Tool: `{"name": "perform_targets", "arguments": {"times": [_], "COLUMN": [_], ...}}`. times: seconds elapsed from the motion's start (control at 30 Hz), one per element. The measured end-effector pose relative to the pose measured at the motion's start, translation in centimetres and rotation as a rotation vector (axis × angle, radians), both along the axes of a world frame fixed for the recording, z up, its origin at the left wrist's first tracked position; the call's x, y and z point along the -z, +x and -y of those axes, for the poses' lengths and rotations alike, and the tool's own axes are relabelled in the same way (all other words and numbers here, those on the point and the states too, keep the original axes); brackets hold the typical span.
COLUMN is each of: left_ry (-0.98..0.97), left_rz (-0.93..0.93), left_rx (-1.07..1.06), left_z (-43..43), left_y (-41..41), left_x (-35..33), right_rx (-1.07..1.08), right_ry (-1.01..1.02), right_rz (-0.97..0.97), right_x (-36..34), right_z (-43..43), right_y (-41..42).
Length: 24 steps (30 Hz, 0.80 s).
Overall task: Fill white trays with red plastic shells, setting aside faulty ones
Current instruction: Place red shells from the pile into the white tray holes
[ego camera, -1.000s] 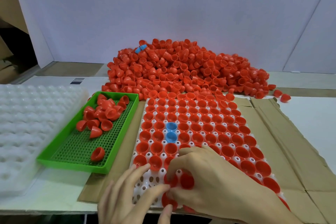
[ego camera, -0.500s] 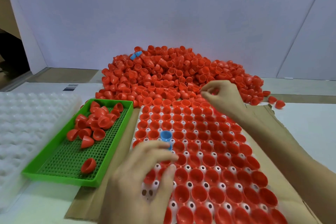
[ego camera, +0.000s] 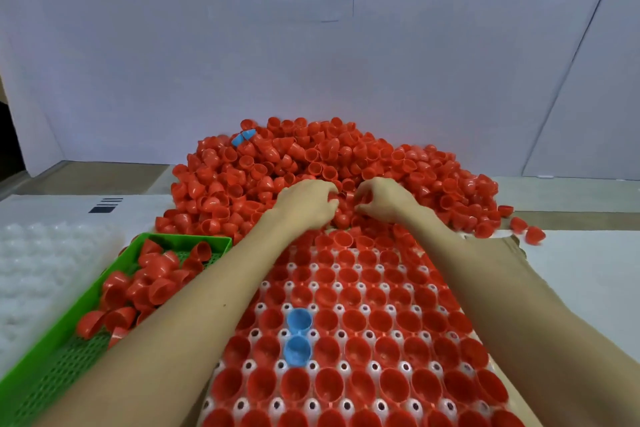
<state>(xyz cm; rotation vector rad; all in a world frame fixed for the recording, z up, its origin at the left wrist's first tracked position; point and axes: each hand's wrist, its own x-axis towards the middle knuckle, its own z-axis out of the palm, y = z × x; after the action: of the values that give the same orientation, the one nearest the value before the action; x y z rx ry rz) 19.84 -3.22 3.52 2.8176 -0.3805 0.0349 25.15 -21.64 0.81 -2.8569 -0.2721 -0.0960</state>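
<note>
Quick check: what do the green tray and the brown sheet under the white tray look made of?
Green tray: likely moulded plastic, glossy, with a perforated grid floor. Brown sheet: probably corrugated cardboard, matte, with creases and a ragged edge.

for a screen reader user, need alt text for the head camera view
A person's left hand and right hand dig into a big heap of red plastic half-shells behind a white moulded tray packed with red shells plus two blue shells. A green perforated tray of loose red shells sits left, beside an empty white tray.
</note>
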Motion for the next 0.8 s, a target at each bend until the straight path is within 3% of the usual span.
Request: {"name": "perform_targets", "arguments": {"times": [0.13,0.4,0.5,0.6,0.7,0.8], "left_ry": [0.219,0.313,0.211,0.1,-0.12,-0.388], "left_rz": [-0.056,-0.003,0.015,0.024,0.073,0.177], "left_rx": [-0.031,-0.012,-0.027,-0.042,-0.088,-0.193], "left_z": [0.3,0.8,0.3,-0.5,-1.3,-1.9], "left_y": [3.3,4.7,4.9,4.9,4.9,4.5], "left_x": [1.3,1.8,1.6,1.4,1.0,0.6], "right_rx": [-0.001,-0.024,-0.037,0.029,0.074,0.054], "right_ry": [0.063,0.079,0.174,0.289,0.439,0.658], "right_rz": [0.027,-0.066,-0.065,0.066,0.153,0.092], "right_x": [0.6,0.9,1.0,0.9,0.0,-1.3], "right_z": [0.3,0.1,0.3,0.4,0.5,0.5], "right_y": [0.3,0.7,0.6,0.1,-0.6,-1.8]}}
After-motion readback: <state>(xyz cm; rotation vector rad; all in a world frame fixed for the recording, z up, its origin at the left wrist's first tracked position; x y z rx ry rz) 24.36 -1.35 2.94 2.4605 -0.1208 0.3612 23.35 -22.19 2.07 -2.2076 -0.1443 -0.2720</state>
